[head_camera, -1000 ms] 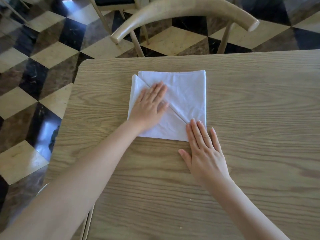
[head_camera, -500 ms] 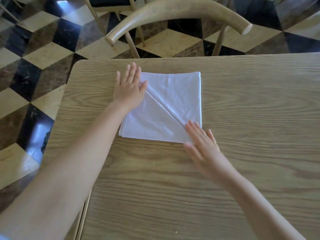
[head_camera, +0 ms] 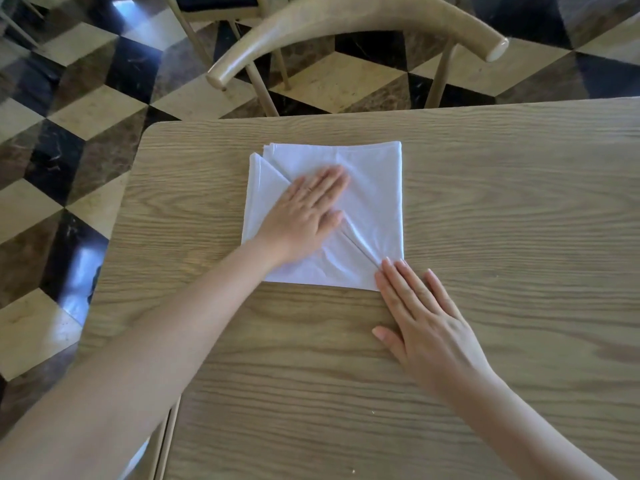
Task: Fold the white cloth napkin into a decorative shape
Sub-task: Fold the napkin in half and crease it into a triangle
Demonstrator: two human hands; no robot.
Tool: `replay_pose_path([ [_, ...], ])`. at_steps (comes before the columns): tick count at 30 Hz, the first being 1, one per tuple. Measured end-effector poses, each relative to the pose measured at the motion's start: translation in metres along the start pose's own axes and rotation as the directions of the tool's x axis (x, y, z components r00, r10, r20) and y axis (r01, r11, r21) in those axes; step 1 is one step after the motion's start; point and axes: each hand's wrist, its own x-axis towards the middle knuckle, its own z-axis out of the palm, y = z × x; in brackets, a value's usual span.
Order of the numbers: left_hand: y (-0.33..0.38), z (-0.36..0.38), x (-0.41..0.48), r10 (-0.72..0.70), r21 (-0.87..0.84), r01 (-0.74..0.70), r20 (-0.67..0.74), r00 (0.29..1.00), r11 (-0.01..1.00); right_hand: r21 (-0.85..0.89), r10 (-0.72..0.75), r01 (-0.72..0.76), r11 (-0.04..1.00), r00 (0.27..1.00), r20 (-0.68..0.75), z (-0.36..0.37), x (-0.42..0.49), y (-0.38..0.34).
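Napkin lies folded on the tabletop. The left hand lies flat on it, fingers apart, hiding part of the diagonal crease. The right hand lies flat too, fingertips covering the near right corner.

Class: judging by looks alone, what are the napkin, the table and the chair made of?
Napkin: white woven cloth, matte, with soft creases.
Table: pale wood or wood-look laminate; printed-looking grain, satin finish.
Chair: light wood, smooth rounded rail, slight sheen.
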Motion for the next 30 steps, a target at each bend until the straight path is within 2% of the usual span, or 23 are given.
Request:
replay_pose_path([
  [4, -0.039, -0.013, 0.013, -0.133, -0.045, 0.134, 0.018, 0.991, 0.99, 0.007, -0.009, 0.009, 1.0, 1.0, -0.015, -0.001, -0.001, 0.0],
  [7, -0.048, -0.018, 0.016, -0.153, -0.038, 0.154, 0.017, 0.988, 0.987, 0.043, -0.012, 0.013, 0.999, 1.0, -0.012, -0.003, -0.001, 0.0],
  [9, -0.048, -0.023, 0.015, -0.18, 0.004, 0.179, 0.029, 0.983, 0.984, 0.113, -0.033, 0.033, 0.993, 0.999, -0.004, -0.005, 0.0, 0.001],
  [10, -0.049, -0.025, 0.015, -0.24, 0.021, 0.239, 0.032, 0.97, 0.971, 0.187, -0.043, 0.043, 0.981, 0.999, -0.005, -0.007, 0.0, 0.004],
  [11, -0.048, -0.027, 0.012, -0.339, 0.016, 0.339, 0.022, 0.941, 0.941, 0.283, -0.04, 0.044, 0.958, 0.999, -0.021, -0.009, 0.001, 0.009],
  [13, -0.037, -0.033, 0.0, -0.544, -0.049, 0.542, -0.072, 0.836, 0.839, 0.45, 0.03, 0.024, 0.893, 0.993, -0.113, -0.016, 0.001, 0.021],
  [14, -0.024, -0.033, -0.008, -0.571, -0.099, 0.562, -0.144, 0.809, 0.821, 0.461, 0.082, 0.015, 0.888, 0.979, -0.189, -0.02, 0.001, 0.026],
  [16, 0.017, -0.03, -0.029, -0.426, -0.181, 0.39, -0.268, 0.864, 0.903, 0.342, 0.106, -0.001, 0.94, 0.952, -0.288, -0.025, 0.003, 0.033],
  [18, 0.062, -0.024, -0.052, -0.238, -0.243, 0.163, -0.318, 0.918, 0.956, 0.214, 0.055, 0.0, 0.977, 0.966, -0.253, -0.025, 0.008, 0.034],
  [20, 0.092, -0.014, -0.072, -0.161, -0.301, 0.053, -0.345, 0.925, 0.952, 0.175, 0.038, -0.004, 0.985, 0.981, -0.192, -0.024, 0.014, 0.035],
  [25, 0.114, 0.001, -0.082, -0.094, -0.286, -0.013, -0.357, 0.93, 0.958, 0.132, -0.059, 0.085, 0.988, 0.98, -0.188, -0.028, 0.022, 0.038],
  [28, 0.106, 0.002, -0.074, -0.073, -0.242, -0.025, -0.385, 0.92, 0.97, 0.04, -0.206, 0.225, 0.974, 0.941, -0.269, -0.024, 0.025, 0.036],
  [30, 0.102, 0.003, -0.071, -0.046, -0.202, -0.036, -0.388, 0.92, 0.979, -0.001, -0.243, 0.258, 0.966, 0.909, -0.338, -0.022, 0.025, 0.036],
])
